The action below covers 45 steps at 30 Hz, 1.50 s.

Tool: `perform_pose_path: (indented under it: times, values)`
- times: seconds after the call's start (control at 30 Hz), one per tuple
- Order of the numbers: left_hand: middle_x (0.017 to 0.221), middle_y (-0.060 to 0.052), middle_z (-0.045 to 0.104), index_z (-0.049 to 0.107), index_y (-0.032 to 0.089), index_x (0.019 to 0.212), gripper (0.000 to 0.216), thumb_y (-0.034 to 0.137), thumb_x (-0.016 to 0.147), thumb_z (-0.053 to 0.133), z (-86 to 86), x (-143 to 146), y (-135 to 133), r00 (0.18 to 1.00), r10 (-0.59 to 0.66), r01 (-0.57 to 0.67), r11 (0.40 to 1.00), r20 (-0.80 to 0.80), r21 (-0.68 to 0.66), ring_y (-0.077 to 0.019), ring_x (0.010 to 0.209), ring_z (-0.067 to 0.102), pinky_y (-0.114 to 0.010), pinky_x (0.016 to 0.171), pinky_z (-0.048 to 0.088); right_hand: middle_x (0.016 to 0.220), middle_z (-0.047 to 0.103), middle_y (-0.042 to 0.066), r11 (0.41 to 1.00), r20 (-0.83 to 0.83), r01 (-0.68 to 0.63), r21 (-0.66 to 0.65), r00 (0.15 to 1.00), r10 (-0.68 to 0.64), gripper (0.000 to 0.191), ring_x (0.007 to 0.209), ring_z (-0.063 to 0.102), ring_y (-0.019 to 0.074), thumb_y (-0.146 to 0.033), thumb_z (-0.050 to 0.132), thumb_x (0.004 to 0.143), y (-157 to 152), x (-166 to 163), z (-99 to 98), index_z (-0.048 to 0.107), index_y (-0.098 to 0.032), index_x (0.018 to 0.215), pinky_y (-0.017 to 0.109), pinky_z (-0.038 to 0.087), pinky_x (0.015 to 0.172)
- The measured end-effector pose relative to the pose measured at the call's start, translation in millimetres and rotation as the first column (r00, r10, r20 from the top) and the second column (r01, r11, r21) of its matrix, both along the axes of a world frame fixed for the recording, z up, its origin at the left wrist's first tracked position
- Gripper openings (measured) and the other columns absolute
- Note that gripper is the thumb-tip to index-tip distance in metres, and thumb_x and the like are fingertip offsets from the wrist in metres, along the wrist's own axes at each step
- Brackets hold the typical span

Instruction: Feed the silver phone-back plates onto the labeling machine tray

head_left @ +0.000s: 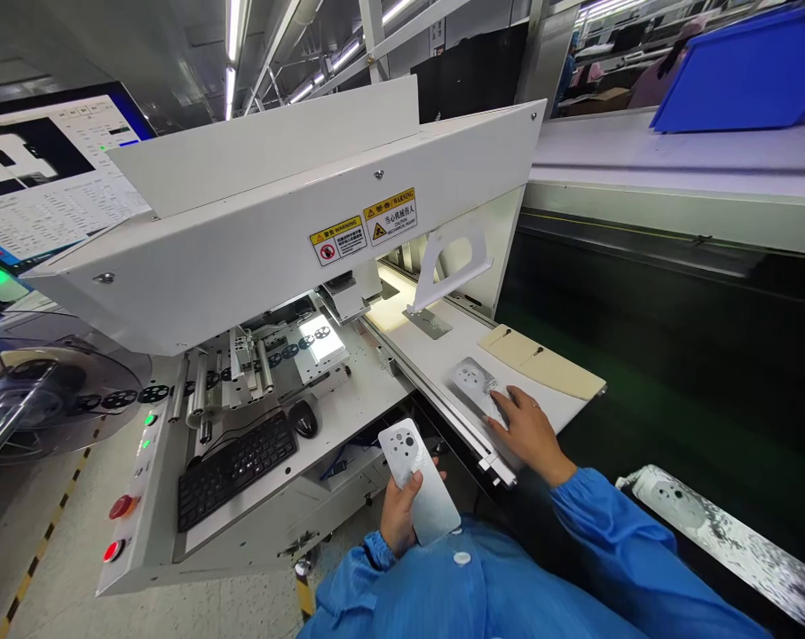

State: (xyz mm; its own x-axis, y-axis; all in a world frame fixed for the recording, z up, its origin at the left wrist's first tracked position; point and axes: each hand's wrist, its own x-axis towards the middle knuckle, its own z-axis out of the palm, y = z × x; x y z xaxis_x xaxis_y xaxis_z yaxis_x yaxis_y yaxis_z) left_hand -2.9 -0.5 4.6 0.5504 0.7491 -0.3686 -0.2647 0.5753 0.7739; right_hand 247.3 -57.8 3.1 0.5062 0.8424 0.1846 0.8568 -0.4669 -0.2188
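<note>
My left hand (400,513) is closed around a silver phone back cover (420,480) with camera holes, held upright near my chest. A second silver cover (477,383) lies on the white machine tray (442,355), and the fingers of my right hand (527,429) rest flat on its near end. Both arms are in blue sleeves.
A white machine housing (295,213) with yellow warning labels overhangs the tray. A black keyboard (237,466) and mouse (303,417) sit on its shelf, red buttons (117,529) at the left. A dark conveyor belt (695,373) runs on the right, carrying another cover (728,532). A monitor (43,177) stands far left.
</note>
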Motion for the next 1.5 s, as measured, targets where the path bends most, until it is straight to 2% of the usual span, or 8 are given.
perform_pose_path:
  times: [0.2,0.3,0.4,0.6,0.87,1.1,1.3,1.5]
  values:
    - [0.107,-0.021,0.07,0.068,0.012,0.105,0.067,0.052,0.054,0.082,-5.9,-2.5,1.4,1.0,0.01,-0.01,1.0,-0.018,0.0,-0.0415,0.104,0.063,-0.051,0.085,0.052,0.131,0.045,0.018,0.998,-0.001,0.039,-0.054,0.999,-0.039,0.048,0.115,0.046,0.0359,-0.036,0.046,0.089,16.8,23.5,-10.3,0.054,-0.013,0.13,0.047,0.042,0.096]
    - [0.105,-0.02,0.071,0.067,0.013,0.105,0.067,0.052,0.053,0.082,-5.1,-1.6,0.6,0.998,0.053,-0.054,0.999,-0.013,-0.004,-0.0413,0.103,0.063,-0.05,0.084,0.052,0.137,0.04,0.02,0.997,0.007,0.027,-0.072,1.0,-0.027,0.05,0.126,0.035,0.0378,-0.034,0.048,0.088,20.0,21.4,-14.2,0.053,-0.007,0.13,0.048,0.034,0.104]
    - [0.107,-0.019,0.071,0.066,0.014,0.107,0.067,0.051,0.054,0.082,-3.6,-1.4,1.6,0.999,0.02,-0.021,1.0,-0.029,-0.013,-0.0406,0.104,0.063,-0.05,0.085,0.052,0.145,0.032,0.017,0.996,0.009,-0.032,-0.084,0.999,0.033,0.051,0.135,0.023,0.0354,-0.034,0.046,0.09,19.3,7.1,-18.1,0.049,-0.007,0.133,0.047,0.026,0.11]
    - [0.108,-0.02,0.07,0.066,0.012,0.106,0.064,0.048,0.056,0.082,-6.5,-0.7,4.0,1.0,-0.021,0.021,1.0,-0.012,-0.021,-0.0399,0.106,0.063,-0.049,0.087,0.051,0.146,0.035,0.014,0.985,-0.031,-0.116,-0.126,0.993,0.113,0.055,0.136,0.024,0.0333,-0.046,0.039,0.095,25.7,-14.3,-29.1,0.046,-0.01,0.137,0.05,0.025,0.11]
    - [0.107,-0.019,0.07,0.065,0.013,0.109,0.069,0.05,0.053,0.083,-1.2,0.2,3.2,0.999,0.022,-0.023,0.999,-0.033,-0.026,-0.0413,0.105,0.062,-0.05,0.086,0.052,0.146,0.032,0.019,0.991,-0.044,-0.059,-0.122,0.998,0.054,0.067,0.136,0.023,0.0345,-0.053,0.027,0.096,40.8,1.7,-33.2,0.04,-0.003,0.139,0.051,0.023,0.111]
    - [0.11,-0.019,0.069,0.065,0.014,0.111,0.071,0.052,0.053,0.082,-1.7,-0.3,4.3,0.998,0.007,-0.008,1.0,-0.064,-0.012,-0.0421,0.104,0.063,-0.051,0.086,0.052,0.147,0.032,0.017,0.991,-0.044,-0.05,-0.126,0.998,0.045,0.067,0.137,0.022,0.0343,-0.055,0.031,0.094,46.3,6.9,-36.0,0.04,-0.006,0.14,0.05,0.023,0.111]
    - [0.113,-0.021,0.068,0.063,0.014,0.113,0.07,0.051,0.057,0.081,-6.8,-2.2,4.8,0.999,-0.007,0.007,1.0,-0.035,-0.001,-0.0418,0.107,0.062,-0.052,0.088,0.051,0.147,0.03,0.019,0.989,-0.062,-0.062,-0.132,0.997,0.055,0.069,0.137,0.021,0.0345,-0.054,0.03,0.095,47.4,11.1,-34.5,0.039,-0.001,0.139,0.049,0.023,0.112]
    - [0.111,-0.021,0.068,0.064,0.015,0.112,0.074,0.05,0.05,0.084,-5.2,-1.6,5.8,0.999,0.004,-0.006,0.999,-0.045,-0.036,-0.0419,0.107,0.061,-0.051,0.087,0.051,0.146,0.031,0.02,0.994,-0.1,-0.062,-0.09,0.994,0.053,0.07,0.136,0.022,0.0356,-0.055,0.032,0.094,48.1,12.9,-35.0,0.04,-0.001,0.138,0.05,0.022,0.112]
